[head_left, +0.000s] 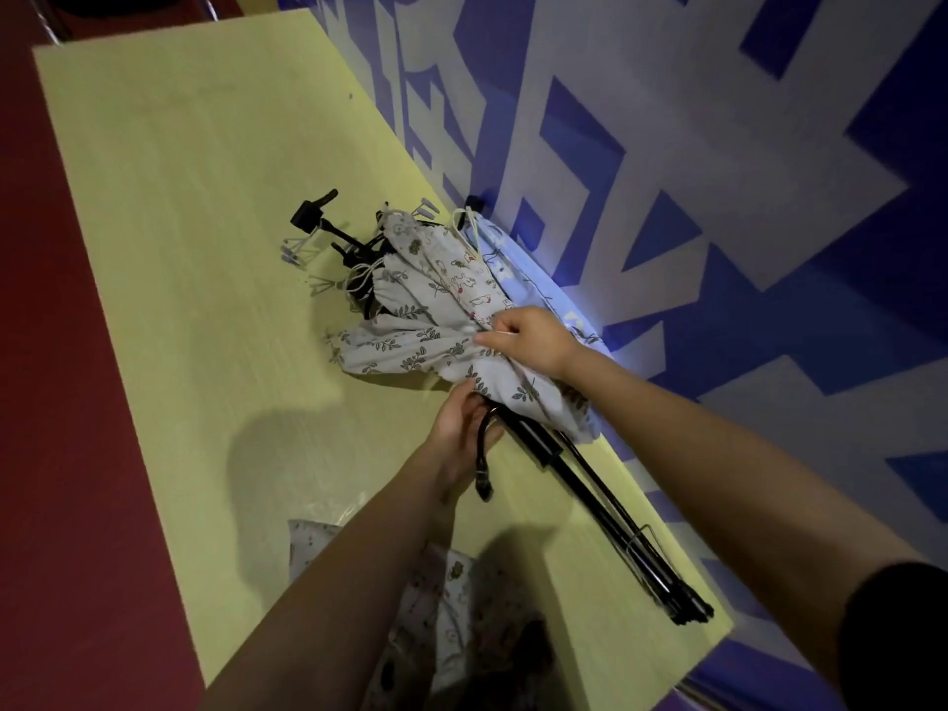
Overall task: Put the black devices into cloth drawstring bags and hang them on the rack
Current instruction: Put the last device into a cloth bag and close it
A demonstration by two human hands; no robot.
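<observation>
Right hand [531, 341] pinches a drawstring on the leaf-print bag [410, 346]; left hand [464, 423] grips a black device [483, 454] under the cloth. Black rack [605, 500] lies flat on the counter [179, 223] against the wall, bags piled over it. More bags [451, 597] at near edge.

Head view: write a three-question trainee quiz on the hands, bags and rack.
1. True or false: the rack stands upright.
2. Which hand pinches a drawstring at the bags: A left, B right?
3. What does the left hand hold?

Key: 1 false, it lies on the table. 2 B, the right hand. 3 A black device, partly under a leaf-print bag.
</observation>
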